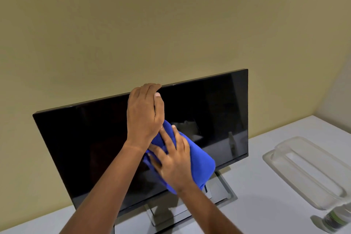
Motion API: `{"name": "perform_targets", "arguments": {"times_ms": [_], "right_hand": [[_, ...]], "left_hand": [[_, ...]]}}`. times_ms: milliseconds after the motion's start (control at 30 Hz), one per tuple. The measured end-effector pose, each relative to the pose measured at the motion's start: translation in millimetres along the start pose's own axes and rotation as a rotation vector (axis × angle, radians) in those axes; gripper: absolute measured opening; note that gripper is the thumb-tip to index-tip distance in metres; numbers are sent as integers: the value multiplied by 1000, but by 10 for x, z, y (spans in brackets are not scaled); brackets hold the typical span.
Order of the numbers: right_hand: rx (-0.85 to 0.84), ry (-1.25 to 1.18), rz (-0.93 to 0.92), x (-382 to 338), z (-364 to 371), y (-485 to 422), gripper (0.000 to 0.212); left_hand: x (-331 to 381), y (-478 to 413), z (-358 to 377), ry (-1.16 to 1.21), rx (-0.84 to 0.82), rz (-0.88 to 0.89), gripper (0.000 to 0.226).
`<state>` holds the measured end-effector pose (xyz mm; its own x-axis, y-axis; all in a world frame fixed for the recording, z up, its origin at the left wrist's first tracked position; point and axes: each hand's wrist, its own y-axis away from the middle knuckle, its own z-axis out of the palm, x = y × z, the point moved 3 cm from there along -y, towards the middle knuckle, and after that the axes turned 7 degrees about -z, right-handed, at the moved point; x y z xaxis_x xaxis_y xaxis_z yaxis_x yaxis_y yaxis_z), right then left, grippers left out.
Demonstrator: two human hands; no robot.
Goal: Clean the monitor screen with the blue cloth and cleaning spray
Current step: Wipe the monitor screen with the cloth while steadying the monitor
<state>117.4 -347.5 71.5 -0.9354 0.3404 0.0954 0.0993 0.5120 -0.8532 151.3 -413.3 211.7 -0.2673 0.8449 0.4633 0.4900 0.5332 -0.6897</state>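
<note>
Fingers (152, 86) of left hand (144, 114) hooked over top edge of monitor (91, 138), thumb lying against upper glass, gripping the frame. Right hand (173, 161) lower down, fingers spread flat and unclenched, pressing blue cloth (199, 159) against dark screen near its lower middle; not pinching the fabric, only holding it flat under palm and fingertips. Cloth bunched, spilling out to the right of the hand and down past the bottom bezel. Left wrist crossing just above right fingertips, touching or nearly so. Screen dark, glossy, tilted back, showing faint reflections on its right half. Monitor standing on a flat rectangular stand (218, 192) on white counter (266, 205), plain beige wall (133, 24) behind. To the right on counter, well apart from monitor, a clear plastic tray (307, 171). At bottom right corner, a clear object with green and dark parts (334, 220), blurred and cut off; possibly the spray, cannot tell.
</note>
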Motion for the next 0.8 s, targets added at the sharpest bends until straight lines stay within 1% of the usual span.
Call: {"name": "perform_targets", "arguments": {"times_ms": [67,100,133,200,267,300,367,400,433,500,633,700,733,767,800], "right_hand": [[12,-20,-20,272,-32,12,19],[21,-22,24,442,-56,22,20],[40,-27,113,643,-89,32,22],[127,-99,403,1092,-197,43,24],[250,-258,712,1497,-329,13,35],[308,-316,827,1634,-382,-22,42],[358,-334,972,1720,-425,-122,53],[361,-323,984,1666,-420,-185,55],[358,-305,958,1554,-397,-252,54],[334,-279,818,1193,-316,-376,54],[167,-219,366,290,-154,-523,53],[114,-169,161,223,-143,-543,48],[109,-146,105,329,-158,-565,45],[125,-143,110,486,-187,-589,44],[165,-161,197,687,-234,-624,43]], "left_hand": [[-10,-22,-4,9,-10,3,51],[-14,-30,-11,10,-14,3,52],[-16,-32,-18,11,-19,-1,53],[-6,-14,-27,17,-25,-9,54],[0,2,-28,34,-20,-9,54],[0,3,-27,44,-16,-11,55],[-5,-6,-23,58,-2,-20,56],[-6,-9,-20,62,4,-24,56],[-3,-10,-21,65,7,-26,56],[13,-5,-29,72,11,-18,56],[24,2,-51,85,17,-14,56],[24,-1,-64,72,7,-15,57],[20,-3,-67,63,-3,-4,57],[19,-6,-72,54,-13,12,57],[16,-9,-78,48,-19,21,57]]}}
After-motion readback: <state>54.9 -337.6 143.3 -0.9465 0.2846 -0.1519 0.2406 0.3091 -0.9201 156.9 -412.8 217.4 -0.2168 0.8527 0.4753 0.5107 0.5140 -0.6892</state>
